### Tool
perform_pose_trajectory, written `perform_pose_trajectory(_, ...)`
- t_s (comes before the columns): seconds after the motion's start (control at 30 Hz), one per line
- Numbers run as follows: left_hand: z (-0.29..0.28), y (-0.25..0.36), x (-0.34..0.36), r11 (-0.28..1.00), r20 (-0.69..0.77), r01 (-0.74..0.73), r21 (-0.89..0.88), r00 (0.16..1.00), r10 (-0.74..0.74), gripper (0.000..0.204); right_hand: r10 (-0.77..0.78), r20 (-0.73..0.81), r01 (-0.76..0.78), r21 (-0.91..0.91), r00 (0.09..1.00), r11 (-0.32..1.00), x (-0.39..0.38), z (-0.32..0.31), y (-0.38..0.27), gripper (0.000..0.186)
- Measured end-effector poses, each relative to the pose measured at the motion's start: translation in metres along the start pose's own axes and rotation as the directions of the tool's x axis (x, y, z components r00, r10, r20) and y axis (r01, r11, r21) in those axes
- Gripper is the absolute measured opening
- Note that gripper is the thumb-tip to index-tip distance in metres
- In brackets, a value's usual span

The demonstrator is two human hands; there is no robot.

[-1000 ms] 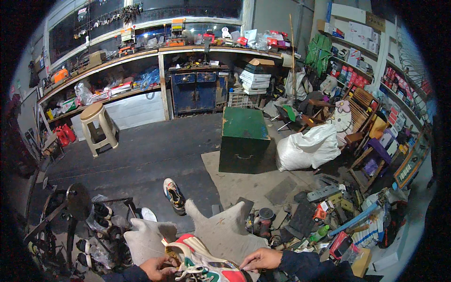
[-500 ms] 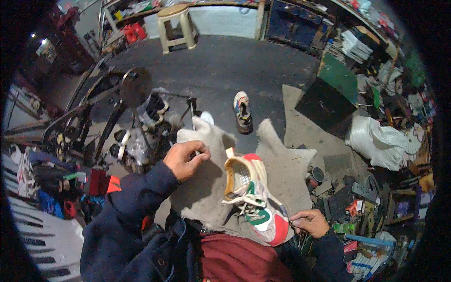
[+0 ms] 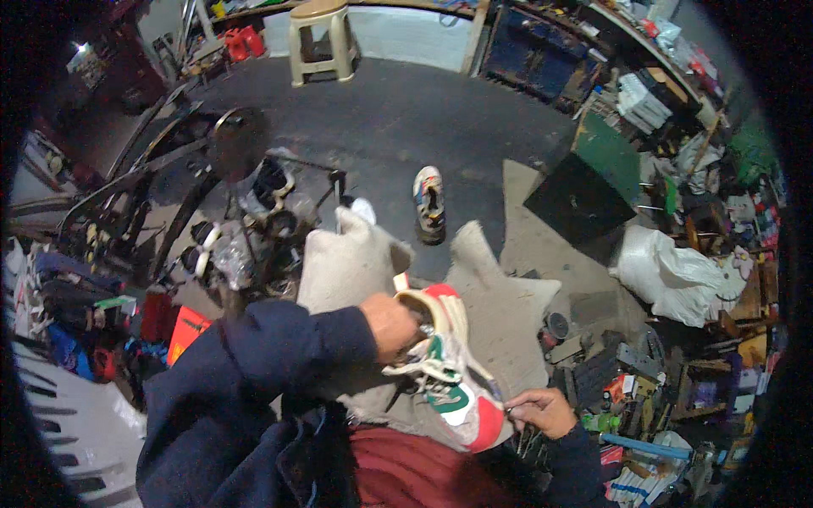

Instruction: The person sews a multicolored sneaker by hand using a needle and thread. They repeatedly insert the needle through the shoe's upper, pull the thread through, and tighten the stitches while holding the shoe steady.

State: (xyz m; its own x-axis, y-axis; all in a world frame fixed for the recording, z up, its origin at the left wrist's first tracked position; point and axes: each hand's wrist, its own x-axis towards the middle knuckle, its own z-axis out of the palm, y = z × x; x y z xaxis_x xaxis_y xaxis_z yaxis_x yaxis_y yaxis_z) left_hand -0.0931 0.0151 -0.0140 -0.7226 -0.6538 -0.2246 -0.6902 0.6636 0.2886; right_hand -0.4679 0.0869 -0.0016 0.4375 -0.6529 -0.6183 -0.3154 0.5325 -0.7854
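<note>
A sneaker [image 3: 449, 396] in white, red and green lies on its side across my lap, its toe toward my right. Its white laces hang loose over the tongue. My left hand [image 3: 391, 326] is at the shoe's collar, its fingers hidden in or behind the opening. At the toe, the thumb and fingers of my right hand [image 3: 544, 412] are pinched together at the edge of the sole; what they hold is too small to make out. Beneath the shoe, a beige cloth [image 3: 500, 309] covers my knees. A similar multicoloured sneaker [image 3: 429, 203] stands on the floor ahead.
On the left is a black metal machine with a wheel [image 3: 240, 144]. A stool [image 3: 322, 42] stands at the back. To the right are a green and black box [image 3: 584, 190], a white sack [image 3: 660, 271] and many tools and scraps. A grey slotted plastic surface [image 3: 80, 423] is at lower left.
My left hand has moved down and right, from above the cloth to the shoe's opening. My right hand stays pinched by the toe. The whole view has shifted slightly.
</note>
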Motion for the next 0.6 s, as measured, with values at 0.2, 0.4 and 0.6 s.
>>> perform_pose_trajectory(0.2,-0.015,-0.018,-0.021,0.812,-0.373,-0.094,-0.576,0.914,-0.159,0.010,0.119,0.011,-0.119,-0.044,0.993,0.992,0.000,-0.001,0.006,0.021)
perform_pose_trajectory(0.4,-0.020,-0.005,-0.025,-0.425,-0.129,-0.206,-0.881,0.971,-0.203,0.018,-0.022,0.127,0.018,0.033,0.992,0.999,0.007,-0.005,0.003,0.023)
perform_pose_trajectory(0.6,-0.006,-0.010,-0.016,-0.053,-0.053,-0.065,-0.996,0.976,-0.210,0.026,-0.007,0.133,0.003,0.033,0.991,0.999,0.008,-0.005,0.007,0.023)
